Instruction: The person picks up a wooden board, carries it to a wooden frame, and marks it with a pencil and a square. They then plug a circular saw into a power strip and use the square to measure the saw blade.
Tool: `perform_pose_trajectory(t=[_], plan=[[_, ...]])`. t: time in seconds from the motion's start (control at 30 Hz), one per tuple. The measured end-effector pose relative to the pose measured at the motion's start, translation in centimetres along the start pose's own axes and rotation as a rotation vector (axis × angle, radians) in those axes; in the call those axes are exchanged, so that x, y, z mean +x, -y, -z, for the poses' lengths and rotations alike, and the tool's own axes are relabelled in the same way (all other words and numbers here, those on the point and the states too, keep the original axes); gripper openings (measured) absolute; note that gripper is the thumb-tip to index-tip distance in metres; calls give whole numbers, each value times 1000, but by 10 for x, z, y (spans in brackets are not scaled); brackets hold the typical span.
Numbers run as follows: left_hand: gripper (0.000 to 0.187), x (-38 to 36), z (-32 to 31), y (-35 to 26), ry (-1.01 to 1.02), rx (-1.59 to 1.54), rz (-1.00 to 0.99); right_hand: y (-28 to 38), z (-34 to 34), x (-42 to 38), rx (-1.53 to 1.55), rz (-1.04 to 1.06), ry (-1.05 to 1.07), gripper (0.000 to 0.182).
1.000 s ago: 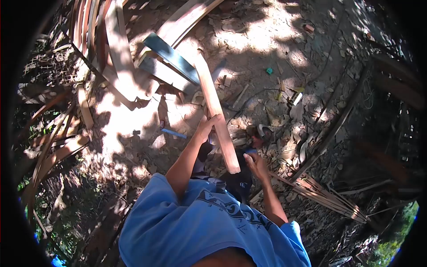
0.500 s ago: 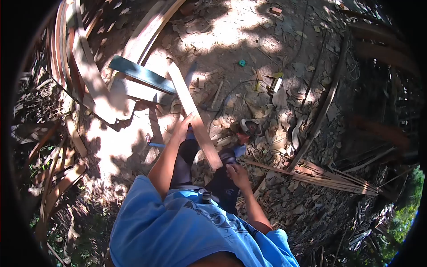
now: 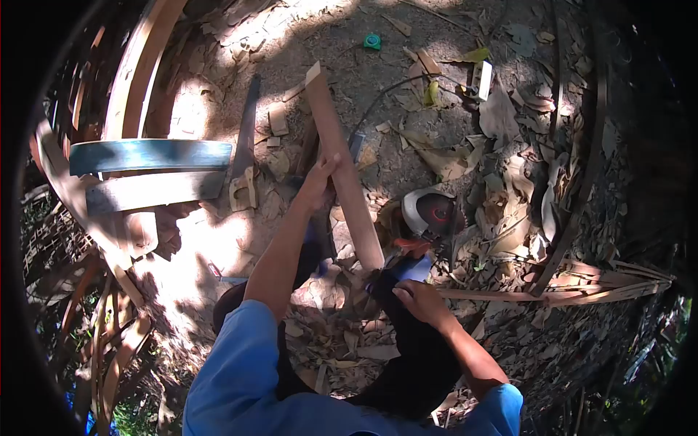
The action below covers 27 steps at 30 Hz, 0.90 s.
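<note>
A straight wooden plank [image 3: 347,185] slants from the upper middle down toward my knees. My left hand [image 3: 320,180] is closed around its left edge, near the middle. My right hand [image 3: 425,301] is curled by my right knee, just right of the plank's lower end; whatever its fingers hold, if anything, is hidden. Beyond that knee lies a circular saw [image 3: 429,214] with a pale guard and a toothed blade. A handsaw [image 3: 247,134] with a wooden handle lies on the ground to the left of the plank.
A blue-green painted board [image 3: 153,155] and a greyish board [image 3: 156,190] lie at the left, by long planks [image 3: 142,69]. A green tape measure [image 3: 372,41] and a white power strip [image 3: 481,80] sit farther off. Thin wood strips [image 3: 611,291] lie at the right among dry leaves.
I have bent or crouched lower, and the ground looks nearer. My left hand stays on the plank, which stands steeper in view. My right hand has moved right, away from the plank's end.
</note>
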<state>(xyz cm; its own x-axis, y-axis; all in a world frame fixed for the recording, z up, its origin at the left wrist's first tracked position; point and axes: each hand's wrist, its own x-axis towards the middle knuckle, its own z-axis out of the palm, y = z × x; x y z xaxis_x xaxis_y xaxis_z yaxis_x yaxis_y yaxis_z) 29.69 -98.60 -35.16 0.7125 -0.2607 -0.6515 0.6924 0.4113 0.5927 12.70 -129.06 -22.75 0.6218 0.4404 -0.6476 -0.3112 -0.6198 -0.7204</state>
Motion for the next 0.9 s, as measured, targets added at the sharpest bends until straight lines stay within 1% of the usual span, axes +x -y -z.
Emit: perform_pose_trajectory(t=[0.03, 0.13, 0.23, 0.27, 0.3, 0.33, 0.37, 0.43, 0.5, 0.57, 0.63, 0.7, 0.77, 0.83, 0.9], plan=[[88, 27, 9, 4, -8, 16, -18, -6, 6, 12, -42, -6, -3, 31], [92, 96, 28, 6, -25, 85, -97, -56, 2, 48, -66, -28, 75, 28], [99, 148, 31, 1, -29, 160, -209, -69, 0, 68, -126, 53, 106, 28], [101, 164, 33, 1, -14, 174, -259, -78, -6, 72, -87, 172, 66, 28], [104, 171, 27, 4, 2, 181, -299, -73, -7, 75, -171, 158, 81, 28], [107, 176, 22, 7, -29, 194, -310, -69, -7, 78, -250, 132, 99, 28], [107, 180, 19, 16, -181, 436, -354, -66, -9, 75, -320, 93, 124, 28], [106, 195, 19, 20, -482, 930, -482, -75, -15, 79, -326, 61, 136, 29], [105, 200, 26, 38, -499, 941, -543, -82, -21, 71, -305, 71, 130, 31], [104, 203, 21, 39, -528, 935, -593, -88, -23, 61, -249, 104, 87, 33], [101, 186, 13, 37, -585, 892, -598, -93, -22, 49, -263, 36, 85, 35], [96, 174, 7, 27, -567, 790, -608, -95, -16, 42, -285, -20, 96, 38], [92, 154, -5, 21, -553, 740, -595, -98, -17, 37, -232, -43, 44, 40], [87, 153, -2, 25, -530, 716, -673, -102, -23, 42, -190, -25, -37, 43], [85, 143, -6, 35, -529, 708, -713, -97, -29, 48, -148, -32, -38, 46]])
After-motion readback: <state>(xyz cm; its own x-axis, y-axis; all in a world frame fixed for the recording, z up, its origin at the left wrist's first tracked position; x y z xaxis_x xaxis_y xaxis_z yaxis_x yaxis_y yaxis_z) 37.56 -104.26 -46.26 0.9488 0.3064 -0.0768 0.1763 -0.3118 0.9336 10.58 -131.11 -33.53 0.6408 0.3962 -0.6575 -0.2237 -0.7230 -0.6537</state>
